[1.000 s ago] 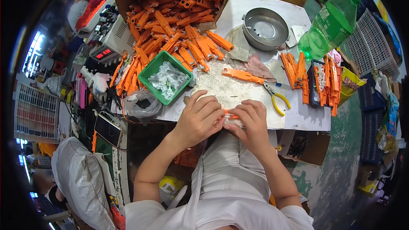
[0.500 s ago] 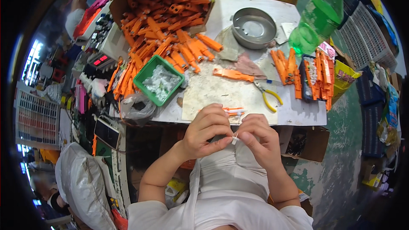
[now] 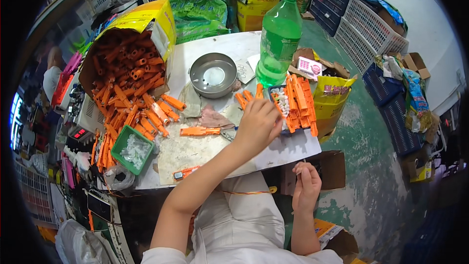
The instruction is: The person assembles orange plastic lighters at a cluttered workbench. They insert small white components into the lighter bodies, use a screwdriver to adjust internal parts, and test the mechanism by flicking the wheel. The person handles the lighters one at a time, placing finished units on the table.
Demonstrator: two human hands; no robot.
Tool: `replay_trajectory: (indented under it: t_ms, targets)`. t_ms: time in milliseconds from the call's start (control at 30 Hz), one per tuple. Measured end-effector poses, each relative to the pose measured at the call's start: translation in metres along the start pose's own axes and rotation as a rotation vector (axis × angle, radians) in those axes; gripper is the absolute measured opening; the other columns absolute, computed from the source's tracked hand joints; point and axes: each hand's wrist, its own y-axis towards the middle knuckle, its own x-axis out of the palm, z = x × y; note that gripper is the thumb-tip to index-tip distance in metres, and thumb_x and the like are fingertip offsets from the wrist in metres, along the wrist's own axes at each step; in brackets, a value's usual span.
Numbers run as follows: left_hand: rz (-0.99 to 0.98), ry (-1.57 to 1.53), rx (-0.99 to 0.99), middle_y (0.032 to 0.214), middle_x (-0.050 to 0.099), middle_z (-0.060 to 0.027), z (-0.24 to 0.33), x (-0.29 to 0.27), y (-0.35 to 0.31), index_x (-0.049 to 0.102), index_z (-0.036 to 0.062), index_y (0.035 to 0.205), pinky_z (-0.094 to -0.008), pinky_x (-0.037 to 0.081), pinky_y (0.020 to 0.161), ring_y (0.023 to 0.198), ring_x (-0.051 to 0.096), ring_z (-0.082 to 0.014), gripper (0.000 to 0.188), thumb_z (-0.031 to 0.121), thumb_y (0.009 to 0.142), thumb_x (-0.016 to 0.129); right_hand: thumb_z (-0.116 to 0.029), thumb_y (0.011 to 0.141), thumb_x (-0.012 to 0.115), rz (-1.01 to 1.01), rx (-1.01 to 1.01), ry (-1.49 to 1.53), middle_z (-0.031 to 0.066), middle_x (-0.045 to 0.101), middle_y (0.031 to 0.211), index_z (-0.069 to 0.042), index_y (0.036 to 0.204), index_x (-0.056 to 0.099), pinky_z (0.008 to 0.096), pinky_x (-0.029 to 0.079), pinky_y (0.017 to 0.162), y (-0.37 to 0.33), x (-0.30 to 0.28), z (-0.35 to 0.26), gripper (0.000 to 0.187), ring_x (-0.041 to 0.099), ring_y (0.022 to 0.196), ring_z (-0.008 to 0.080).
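My left hand [image 3: 259, 126] reaches across to the right side of the table, over orange plastic parts beside a dark bin of small white pieces [image 3: 281, 101]. Its fingers point down and away, their tips hidden behind the hand. Lower right, off the table's front edge, my right hand [image 3: 307, 186] has thumb and fingers pinched on a small white piece [image 3: 298, 170]. An orange plastic part [image 3: 185, 172] lies by the front edge, next to my left forearm. Farther back is another orange part [image 3: 199, 131]. That forearm covers most of the pliers.
A yellow box [image 3: 163, 22] spills a heap of orange parts [image 3: 129, 80] at left. In front stands a green tray [image 3: 116, 152] with clear-white pieces. A steel bowl [image 3: 213, 93] and a green bottle [image 3: 279, 39] stand at the back; a yellow bag [image 3: 332, 99] is at right.
My hands have separated. The left moved forward and right to the bin; the right drew aside with the small white piece. The view has swung to the right.
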Motion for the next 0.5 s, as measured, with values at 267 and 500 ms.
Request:
replay_trajectory:
  t_ms: [267, 500]
  targets:
    - [-0.056, 0.337, -0.032, 0.091, 0.058, -0.0122, -0.039, 0.061, 0.026, 0.062, 0.0019, 0.08, -0.0414, 0.041, 0.087, 0.094, 0.054, -0.0273, 0.017, 0.014, 0.069, 0.06, -0.006, 0.09, 0.053, 0.024, -0.074, -0.219, 0.0054, 0.055, 0.089, 0.002, 0.085, 0.056, 0.0249, 0.038, 0.082, 0.0, -0.016, 0.002, 0.01, 0.049, 0.086, 0.0119]
    - [0.158, 0.252, -0.083, 0.097, 0.057, -0.0081, -0.033, -0.113, -0.062, 0.064, 0.0086, 0.096, -0.0421, 0.04, 0.089, 0.102, 0.052, -0.0272, 0.032, 0.014, 0.067, 0.076, -0.008, 0.091, 0.053, -0.06, -0.062, -0.308, 0.0046, 0.048, 0.08, 0.0, 0.076, 0.049, 0.0271, 0.036, 0.075, 0.006, 0.014, 0.009, 0.017, 0.043, 0.078, 0.0139]
